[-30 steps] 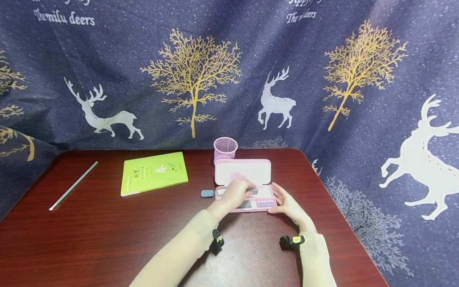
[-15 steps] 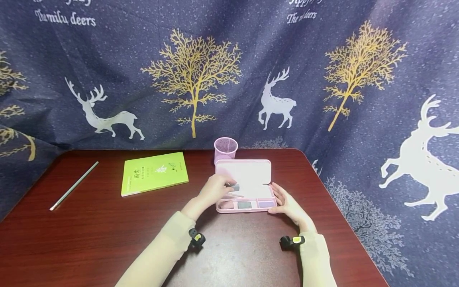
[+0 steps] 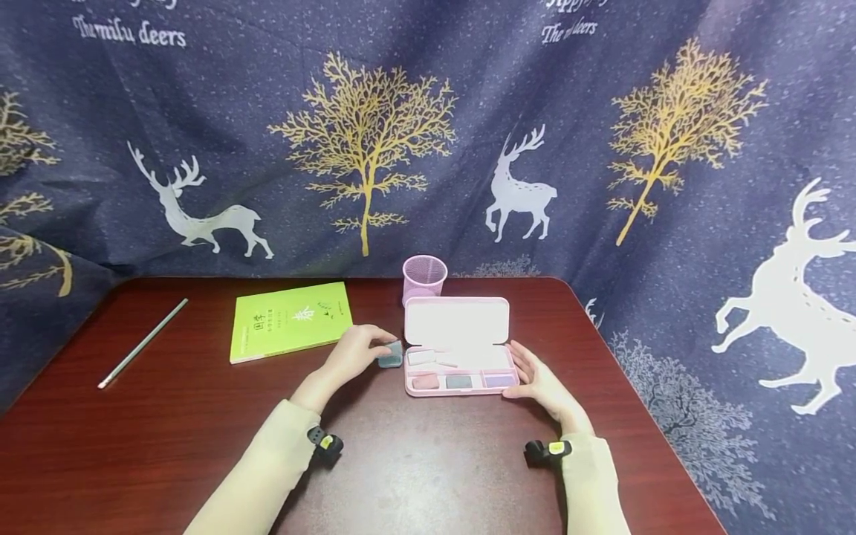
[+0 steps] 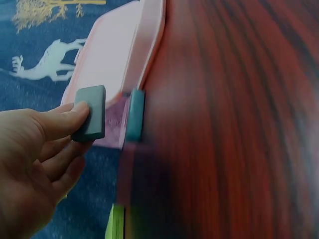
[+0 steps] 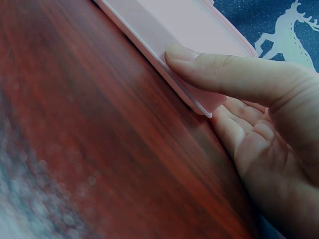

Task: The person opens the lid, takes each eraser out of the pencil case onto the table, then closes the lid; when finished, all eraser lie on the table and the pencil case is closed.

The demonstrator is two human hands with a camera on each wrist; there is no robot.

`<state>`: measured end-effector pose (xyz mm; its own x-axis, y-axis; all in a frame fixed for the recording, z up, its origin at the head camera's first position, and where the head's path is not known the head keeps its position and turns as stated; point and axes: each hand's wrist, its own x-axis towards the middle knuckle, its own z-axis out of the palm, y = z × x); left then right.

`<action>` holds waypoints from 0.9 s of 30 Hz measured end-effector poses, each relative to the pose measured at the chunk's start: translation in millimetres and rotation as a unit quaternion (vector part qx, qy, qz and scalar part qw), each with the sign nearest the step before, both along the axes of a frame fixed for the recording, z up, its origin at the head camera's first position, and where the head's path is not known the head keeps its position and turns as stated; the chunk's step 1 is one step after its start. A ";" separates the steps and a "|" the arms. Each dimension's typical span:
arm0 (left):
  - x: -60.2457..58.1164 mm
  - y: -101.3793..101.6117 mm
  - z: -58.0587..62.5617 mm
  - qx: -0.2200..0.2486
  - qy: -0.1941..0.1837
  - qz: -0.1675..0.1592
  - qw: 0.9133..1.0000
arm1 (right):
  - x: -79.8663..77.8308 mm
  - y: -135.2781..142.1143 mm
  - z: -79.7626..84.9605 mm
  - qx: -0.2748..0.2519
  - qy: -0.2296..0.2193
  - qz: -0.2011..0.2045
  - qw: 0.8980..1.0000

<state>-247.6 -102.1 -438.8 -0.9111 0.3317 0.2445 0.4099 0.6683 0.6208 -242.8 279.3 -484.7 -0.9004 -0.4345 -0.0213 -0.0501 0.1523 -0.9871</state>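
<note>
My left hand (image 3: 351,353) pinches a dark green eraser (image 4: 92,113) between thumb and fingers, left of the pencil case. In the left wrist view a second teal eraser (image 4: 135,115) lies on the table just beyond it. The pink pencil case (image 3: 458,321) stands with its lid raised. Its front compartments hold a pink eraser (image 3: 426,382), a green eraser (image 3: 458,381) and a purple block (image 3: 498,380). Small pale objects (image 3: 421,358) lie in the back compartment. My right hand (image 3: 545,386) holds the case's right end, thumb over the front corner, fingers along the side.
Behind the case stands a lilac mesh pen cup (image 3: 425,275). A green book (image 3: 287,327) lies left of my left hand, and a pencil (image 3: 143,342) rests farther left. A dark patterned cloth (image 3: 428,148) hangs at the table's back edge.
My left hand has moved left out of the pencil case, carrying the eraser to beside the one on the table. My right hand has stayed on the case.
</note>
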 end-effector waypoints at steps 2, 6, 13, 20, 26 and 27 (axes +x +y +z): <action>1.1 -8.4 -2.4 -0.001 -0.007 0.005 1.000 | 0.6 -0.3 -0.5 -0.003 -0.003 -0.001 1.000; 2.6 -21.5 -6.5 -0.007 -0.027 0.018 0.999 | 1.1 -0.2 -0.3 0.000 0.000 0.000 1.000; 4.6 -33.7 -9.2 -0.020 -0.032 0.021 0.999 | -1.3 0.4 -0.5 0.005 0.009 0.003 1.000; 3.1 -39.7 -7.4 -0.031 -0.065 0.001 0.997 | -2.0 0.6 -0.3 0.005 0.003 0.000 1.000; 1.4 -41.1 -11.2 -0.030 -0.070 -0.011 0.997 | 0.2 -0.1 1.4 0.000 0.008 0.007 1.000; 1.1 -41.0 -12.0 -0.029 -0.072 -0.011 0.997 | 0.5 -0.2 1.4 -0.001 0.007 0.007 1.000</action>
<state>-246.6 -143.1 -450.8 -0.9277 0.3619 0.0918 0.3346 0.6970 0.6342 -242.3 279.1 -483.3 -0.8943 -0.4474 -0.0072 -0.0664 0.1485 -0.9867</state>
